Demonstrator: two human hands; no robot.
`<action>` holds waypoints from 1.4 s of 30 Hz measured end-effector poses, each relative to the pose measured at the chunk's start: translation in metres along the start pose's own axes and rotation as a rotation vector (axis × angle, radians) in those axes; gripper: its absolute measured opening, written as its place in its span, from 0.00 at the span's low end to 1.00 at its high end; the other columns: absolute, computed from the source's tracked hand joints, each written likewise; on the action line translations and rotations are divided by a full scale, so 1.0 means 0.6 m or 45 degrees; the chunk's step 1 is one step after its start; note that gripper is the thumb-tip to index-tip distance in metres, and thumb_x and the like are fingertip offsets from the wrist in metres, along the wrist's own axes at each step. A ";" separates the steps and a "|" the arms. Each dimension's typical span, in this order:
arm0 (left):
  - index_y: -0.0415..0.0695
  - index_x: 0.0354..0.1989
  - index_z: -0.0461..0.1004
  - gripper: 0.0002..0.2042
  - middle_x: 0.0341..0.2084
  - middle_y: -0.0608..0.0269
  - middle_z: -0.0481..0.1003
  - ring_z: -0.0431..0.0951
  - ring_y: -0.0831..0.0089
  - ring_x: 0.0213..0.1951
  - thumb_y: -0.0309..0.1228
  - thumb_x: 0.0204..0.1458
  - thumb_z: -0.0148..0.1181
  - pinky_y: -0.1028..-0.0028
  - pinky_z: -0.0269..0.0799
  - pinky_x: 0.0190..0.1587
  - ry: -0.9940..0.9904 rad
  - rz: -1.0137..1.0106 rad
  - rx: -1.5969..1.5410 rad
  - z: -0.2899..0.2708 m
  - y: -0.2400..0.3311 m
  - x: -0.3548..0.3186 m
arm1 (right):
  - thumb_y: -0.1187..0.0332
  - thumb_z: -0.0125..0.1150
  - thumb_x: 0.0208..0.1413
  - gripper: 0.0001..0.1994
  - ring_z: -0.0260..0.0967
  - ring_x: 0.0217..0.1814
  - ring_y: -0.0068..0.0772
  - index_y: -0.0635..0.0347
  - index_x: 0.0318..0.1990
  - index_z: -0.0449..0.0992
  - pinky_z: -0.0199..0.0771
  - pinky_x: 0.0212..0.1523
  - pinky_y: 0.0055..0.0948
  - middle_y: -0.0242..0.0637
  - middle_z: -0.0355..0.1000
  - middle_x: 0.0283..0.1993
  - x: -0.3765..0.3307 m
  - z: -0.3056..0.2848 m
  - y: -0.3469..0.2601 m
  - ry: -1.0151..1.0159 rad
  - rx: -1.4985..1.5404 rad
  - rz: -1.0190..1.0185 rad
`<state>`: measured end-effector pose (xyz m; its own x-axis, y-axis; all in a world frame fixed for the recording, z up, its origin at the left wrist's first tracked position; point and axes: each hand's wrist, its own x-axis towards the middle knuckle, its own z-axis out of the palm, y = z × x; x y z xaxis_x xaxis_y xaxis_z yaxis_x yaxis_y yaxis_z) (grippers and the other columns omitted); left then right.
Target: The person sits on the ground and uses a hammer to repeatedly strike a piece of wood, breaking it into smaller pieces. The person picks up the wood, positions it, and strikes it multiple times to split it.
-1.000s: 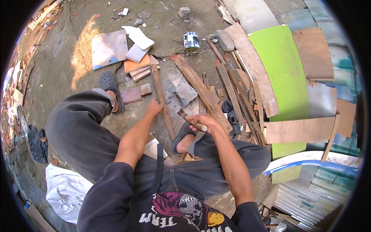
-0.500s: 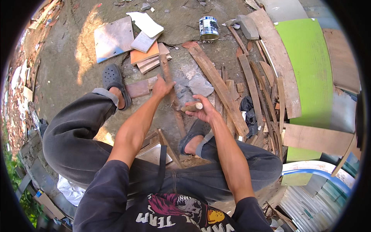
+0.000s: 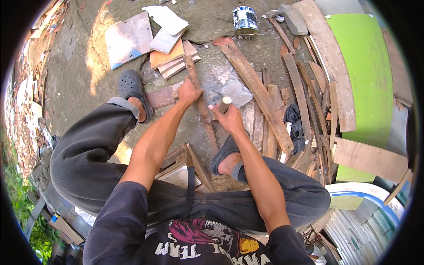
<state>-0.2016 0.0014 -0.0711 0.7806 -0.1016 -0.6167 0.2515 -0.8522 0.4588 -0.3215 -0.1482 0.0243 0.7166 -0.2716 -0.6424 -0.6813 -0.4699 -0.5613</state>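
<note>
My left hand (image 3: pixel 190 92) is closed around a long, narrow wooden strip (image 3: pixel 206 118), which slants from beside the stacked boards down toward my right foot. In my right hand (image 3: pixel 229 118), wrapped fingers grip a round wooden handle (image 3: pixel 226 104) with its pale end pointing up; whatever is at its other end is hidden beneath the hand. Just beyond that hand lies a flat grey stone (image 3: pixel 235 91). A short brown board (image 3: pixel 160 97) rests on the ground left of my left hand.
Thin boards (image 3: pixel 169 59) and a larger panel (image 3: pixel 129 39) lie at the far left. A can (image 3: pixel 245 21) stands beyond them to the right. Planks (image 3: pixel 258 95), a black plastic bag (image 3: pixel 295 121) and a green panel (image 3: pixel 360 75) crowd the right. A wooden frame (image 3: pixel 198 168) sits between my legs.
My right hand has turned, so the handle now points upward instead of lying sideways across open fingers. The left hand keeps its grip on the strip. The view has shifted slightly.
</note>
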 end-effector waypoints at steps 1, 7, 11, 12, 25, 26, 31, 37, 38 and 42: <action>0.34 0.60 0.58 0.43 0.41 0.36 0.77 0.79 0.44 0.45 0.42 0.38 0.73 0.57 0.74 0.50 0.008 0.001 -0.007 0.002 -0.006 0.002 | 0.45 0.74 0.43 0.26 0.77 0.35 0.35 0.64 0.29 0.78 0.75 0.37 0.38 0.39 0.76 0.26 0.001 0.001 -0.002 0.082 -0.017 -0.079; 0.36 0.63 0.56 0.46 0.43 0.38 0.77 0.78 0.44 0.47 0.45 0.38 0.73 0.58 0.72 0.52 -0.019 0.040 -0.050 -0.001 -0.021 0.000 | 0.46 0.67 0.52 0.24 0.69 0.24 0.28 0.62 0.23 0.74 0.70 0.28 0.29 0.35 0.72 0.21 0.054 0.030 0.006 0.129 1.156 -0.202; 0.36 0.65 0.54 0.48 0.44 0.39 0.77 0.78 0.45 0.47 0.47 0.38 0.73 0.58 0.72 0.52 -0.065 0.106 -0.144 -0.002 -0.038 0.006 | 0.50 0.67 0.55 0.21 0.64 0.19 0.24 0.58 0.22 0.72 0.65 0.22 0.27 0.30 0.67 0.18 0.084 0.008 -0.005 0.071 0.956 -0.065; 0.36 0.65 0.54 0.48 0.44 0.39 0.77 0.78 0.45 0.47 0.47 0.38 0.73 0.58 0.72 0.52 -0.057 0.081 -0.126 -0.002 -0.037 0.005 | 0.50 0.67 0.55 0.22 0.63 0.18 0.23 0.57 0.22 0.71 0.64 0.21 0.27 0.29 0.65 0.17 0.091 0.003 -0.010 0.054 0.989 -0.004; 0.43 0.69 0.50 0.51 0.46 0.41 0.77 0.78 0.46 0.48 0.48 0.38 0.73 0.59 0.72 0.53 -0.093 0.067 -0.201 0.002 -0.044 0.012 | 0.47 0.67 0.54 0.23 0.53 0.15 0.21 0.54 0.21 0.67 0.57 0.17 0.26 0.25 0.58 0.15 0.161 0.034 -0.035 0.021 0.857 0.358; 0.43 0.69 0.50 0.51 0.46 0.41 0.77 0.78 0.46 0.48 0.48 0.38 0.73 0.59 0.72 0.53 -0.097 0.067 -0.216 0.002 -0.043 0.011 | 0.47 0.67 0.54 0.23 0.53 0.14 0.21 0.55 0.21 0.67 0.57 0.17 0.26 0.25 0.58 0.15 0.164 0.034 -0.036 0.022 0.837 0.357; 0.43 0.69 0.50 0.51 0.47 0.41 0.76 0.77 0.47 0.49 0.47 0.37 0.73 0.59 0.71 0.53 -0.115 0.057 -0.224 0.002 -0.044 0.013 | 0.47 0.68 0.52 0.24 0.56 0.14 0.23 0.58 0.20 0.69 0.58 0.16 0.28 0.29 0.61 0.15 0.168 0.045 -0.053 0.091 0.829 0.379; 0.37 0.68 0.53 0.51 0.52 0.40 0.74 0.76 0.52 0.53 0.47 0.37 0.75 0.64 0.69 0.57 -0.157 0.046 -0.263 -0.008 -0.038 0.010 | 0.47 0.69 0.51 0.25 0.60 0.13 0.25 0.61 0.20 0.71 0.59 0.15 0.30 0.32 0.65 0.15 0.174 0.058 -0.048 0.229 0.830 0.390; 0.36 0.68 0.53 0.51 0.52 0.40 0.73 0.75 0.52 0.54 0.47 0.38 0.75 0.64 0.69 0.57 -0.158 0.045 -0.267 -0.009 -0.039 0.011 | 0.49 0.69 0.52 0.23 0.58 0.14 0.23 0.59 0.21 0.70 0.58 0.15 0.28 0.30 0.64 0.15 0.171 0.058 -0.052 0.250 0.864 0.394; 0.32 0.67 0.53 0.52 0.52 0.38 0.73 0.75 0.52 0.54 0.47 0.37 0.75 0.64 0.69 0.58 -0.141 0.047 -0.254 -0.002 -0.042 0.014 | 0.52 0.69 0.53 0.21 0.55 0.14 0.20 0.57 0.23 0.69 0.55 0.15 0.25 0.27 0.61 0.16 0.155 0.051 -0.055 0.341 1.164 0.403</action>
<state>-0.2009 0.0224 -0.0870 0.7264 -0.1960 -0.6587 0.3407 -0.7297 0.5928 -0.2373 -0.1322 -0.0331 0.4161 -0.5054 -0.7559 -0.6190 0.4514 -0.6427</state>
